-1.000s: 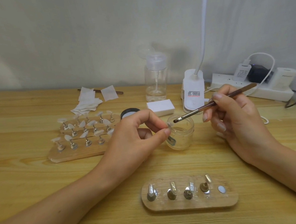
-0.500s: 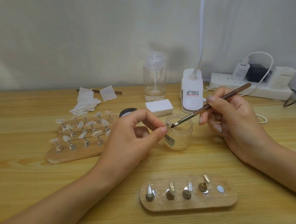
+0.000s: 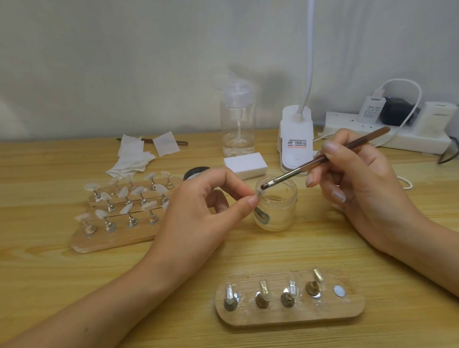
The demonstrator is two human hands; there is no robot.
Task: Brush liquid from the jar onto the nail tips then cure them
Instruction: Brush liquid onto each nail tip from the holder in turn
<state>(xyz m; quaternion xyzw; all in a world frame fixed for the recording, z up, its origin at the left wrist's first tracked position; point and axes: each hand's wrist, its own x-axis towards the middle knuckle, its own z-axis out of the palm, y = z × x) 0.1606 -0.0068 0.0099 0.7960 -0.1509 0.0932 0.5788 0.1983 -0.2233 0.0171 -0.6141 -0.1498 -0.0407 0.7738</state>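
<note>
Head view: we see the left hand (image 3: 198,210) with thumb and index fingers (image 3: 247,201) pinching a small clear nail tip (image 3: 258,192); the other fingers are loosely curled behind. The tip sits just over the left rim of the open jar (image 3: 277,211).

The right hand (image 3: 358,182) holds the brush (image 3: 316,160) pen-style, fingers pinched round the handle. The bristles are at the nail tip and look to be touching it.

The jar stands on the table (image 3: 41,279), below and between both sets of fingers. Nearer us than the fingers we see a wooden board (image 3: 290,314) with four stands. Left of the left fingers are boards of nail tips (image 3: 114,238). Beyond the fingers are a pump bottle (image 3: 238,125), a white block (image 3: 245,165) and a lamp base (image 3: 296,140).
</note>
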